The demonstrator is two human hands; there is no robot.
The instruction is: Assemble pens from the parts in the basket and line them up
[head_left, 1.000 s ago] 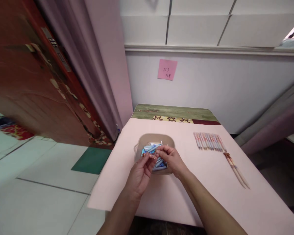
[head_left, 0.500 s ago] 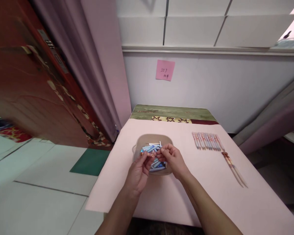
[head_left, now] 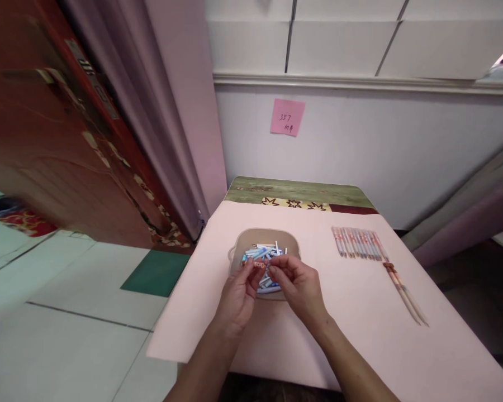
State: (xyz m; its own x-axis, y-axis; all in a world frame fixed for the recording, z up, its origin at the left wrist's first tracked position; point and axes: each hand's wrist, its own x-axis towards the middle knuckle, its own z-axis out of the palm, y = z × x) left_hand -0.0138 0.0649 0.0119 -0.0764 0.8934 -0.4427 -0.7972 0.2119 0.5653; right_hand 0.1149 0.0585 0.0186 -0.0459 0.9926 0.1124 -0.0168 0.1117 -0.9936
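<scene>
Over the bin, my left hand [head_left: 240, 287] pinches a short pen part [head_left: 259, 264] with a brown and cream printed pattern. My right hand [head_left: 295, 279] has thumb and forefinger closed at that part's right end; whatever small piece they hold there is too small to make out. Beneath both hands stands a beige plastic bin [head_left: 245, 237] with a loop handle on its left. Loose blue and white pen parts [head_left: 257, 254] lie jumbled inside it, partly hidden by my fingers.
A row of printed pens [head_left: 356, 244] lies side by side at the table's right. Nearer me are two pale sticks with brown tops [head_left: 404, 293]. The pink-covered table [head_left: 318, 335] meets a white wall bearing a pink note [head_left: 288, 118]. A wooden door [head_left: 67, 139] stands left.
My right hand has turned and its fingers have come in against the end of the pen part. The left hand keeps its hold in nearly the same place. The view shifts slightly.
</scene>
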